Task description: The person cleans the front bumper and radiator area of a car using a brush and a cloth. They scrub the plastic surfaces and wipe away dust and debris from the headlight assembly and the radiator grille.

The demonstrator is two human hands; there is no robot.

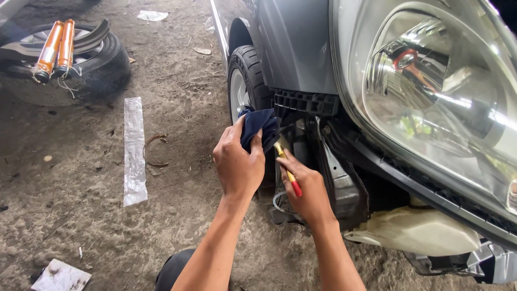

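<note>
My left hand [237, 164] grips a dark blue cloth [259, 128] and presses it against the exposed front corner of a grey car, just below a black plastic bracket [304, 102]. My right hand [307, 188] holds a small brush with a yellow and red handle [289, 175]; its bristle end points up toward the cloth and the bare metal frame [336, 175]. The two hands are close together, nearly touching. The car's bumper is off, and a large headlight [436, 91] sits above to the right.
The car's front wheel [242, 86] stands behind my left hand. A white fluid tank [417, 229] hangs low at the right. On the dirt floor lie a strip of clear plastic [133, 151], a loose tyre [64, 64] with two orange tubes [56, 48], and a white scrap [60, 277].
</note>
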